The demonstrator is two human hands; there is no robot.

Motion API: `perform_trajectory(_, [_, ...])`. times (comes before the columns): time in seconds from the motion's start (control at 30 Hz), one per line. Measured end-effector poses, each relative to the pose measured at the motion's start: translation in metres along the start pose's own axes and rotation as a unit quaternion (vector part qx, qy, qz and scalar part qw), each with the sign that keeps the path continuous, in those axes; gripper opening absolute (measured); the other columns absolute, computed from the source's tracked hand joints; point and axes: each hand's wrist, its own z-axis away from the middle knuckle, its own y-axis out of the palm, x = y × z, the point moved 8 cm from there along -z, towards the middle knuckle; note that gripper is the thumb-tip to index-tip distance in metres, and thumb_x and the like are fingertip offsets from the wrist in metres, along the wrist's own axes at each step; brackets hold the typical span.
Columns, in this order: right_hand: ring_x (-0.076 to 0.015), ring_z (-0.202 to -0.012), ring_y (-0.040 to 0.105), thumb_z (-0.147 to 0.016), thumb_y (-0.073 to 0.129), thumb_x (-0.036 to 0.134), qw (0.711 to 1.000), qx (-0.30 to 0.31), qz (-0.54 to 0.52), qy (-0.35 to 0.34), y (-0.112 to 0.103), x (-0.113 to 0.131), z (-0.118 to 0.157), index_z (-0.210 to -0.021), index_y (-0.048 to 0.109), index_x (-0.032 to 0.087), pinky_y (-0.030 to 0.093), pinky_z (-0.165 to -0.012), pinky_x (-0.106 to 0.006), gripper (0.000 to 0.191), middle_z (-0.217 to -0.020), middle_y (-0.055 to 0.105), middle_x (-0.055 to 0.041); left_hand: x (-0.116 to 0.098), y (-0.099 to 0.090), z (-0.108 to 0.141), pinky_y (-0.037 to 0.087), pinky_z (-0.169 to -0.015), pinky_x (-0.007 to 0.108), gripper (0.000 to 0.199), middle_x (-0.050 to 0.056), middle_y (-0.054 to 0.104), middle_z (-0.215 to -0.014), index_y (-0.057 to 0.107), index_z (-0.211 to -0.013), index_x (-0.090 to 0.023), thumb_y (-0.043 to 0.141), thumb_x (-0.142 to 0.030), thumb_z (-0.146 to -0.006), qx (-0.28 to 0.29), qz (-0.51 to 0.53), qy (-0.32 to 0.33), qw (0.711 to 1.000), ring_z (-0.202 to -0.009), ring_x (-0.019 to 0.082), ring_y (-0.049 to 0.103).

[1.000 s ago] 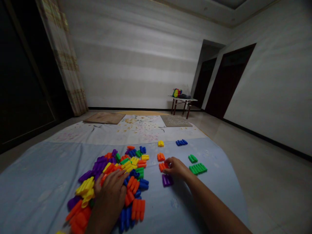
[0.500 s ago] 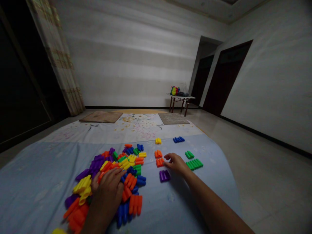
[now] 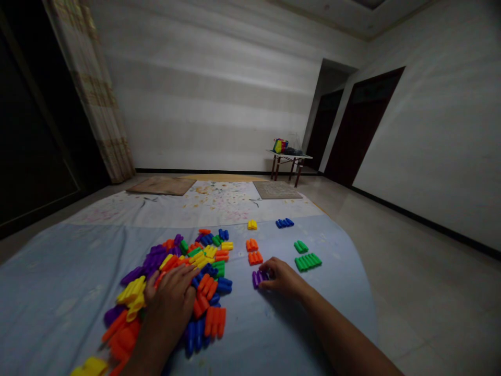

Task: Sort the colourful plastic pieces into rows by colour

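My right hand [image 3: 284,278] has its thumb and fingers closed around the right part of a purple ribbed plastic block [image 3: 257,279] lying on the blue cloth. My left hand [image 3: 172,292] rests palm down on a pile of coloured blocks, its fingers stretched out and covering some of them. Yellow blocks [image 3: 132,290], purple blocks [image 3: 154,258], orange blocks [image 3: 215,321] and blue blocks [image 3: 194,336] lie around that hand. Just beyond my right hand sit two orange blocks [image 3: 255,258]. To its right are a long green block [image 3: 308,261] and a shorter green block [image 3: 301,246].
Farther back lie a yellow block [image 3: 252,224] and a blue block [image 3: 284,223]. The cloth-covered table [image 3: 97,250] carries a brown board [image 3: 162,185] and a grey board [image 3: 277,190] at its far edge. A small table [image 3: 289,154] with a colourful bag [image 3: 280,146] stands by the wall.
My right hand has moved nearer, from beside the orange blocks to the purple block, and closed on it. My left hand stays on the pile. The view has shifted slightly.
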Motion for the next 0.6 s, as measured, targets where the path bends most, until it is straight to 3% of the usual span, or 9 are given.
perform_trajectory(0.37, [-0.0137, -0.077, 0.055, -0.063, 0.071, 0.039, 0.998, -0.025, -0.043, -0.024, 0.002, -0.002, 0.001, -0.102, 0.065, 0.02, 0.044, -0.072, -0.025, 0.044, -0.093, 0.058, -0.0029, 0.006, 0.011, -0.002, 0.021, -0.099, 0.054, 0.036, 0.002, 0.066, -0.108, 0.066, -0.099, -0.027, 0.037, -0.025, -0.076, 0.026, 0.001, 0.003, 1.0, -0.105, 0.024, 0.057])
perform_trajectory(0.5, [-0.0137, -0.076, 0.058, -0.07, 0.065, 0.039, 0.994, -0.073, -0.075, -0.016, -0.013, -0.01, 0.002, -0.101, 0.065, 0.019, 0.046, -0.071, -0.026, 0.037, -0.092, 0.06, -0.0041, 0.008, 0.015, -0.002, 0.02, -0.1, 0.055, 0.036, 0.003, 0.067, -0.107, 0.066, -0.097, -0.027, 0.037, -0.026, -0.076, 0.019, -0.004, 0.011, 1.0, -0.103, 0.024, 0.058])
perform_trajectory(0.6, [-0.0151, -0.08, 0.058, -0.076, 0.059, 0.032, 0.99, -0.132, -0.038, -0.024, -0.031, -0.018, 0.005, -0.1, 0.065, 0.018, 0.046, -0.075, -0.028, 0.028, -0.092, 0.061, -0.0062, 0.006, 0.014, -0.001, 0.021, -0.1, 0.055, 0.037, 0.004, 0.067, -0.107, 0.067, -0.096, -0.026, 0.036, -0.026, -0.076, 0.012, -0.008, 0.017, 1.0, -0.102, 0.024, 0.058])
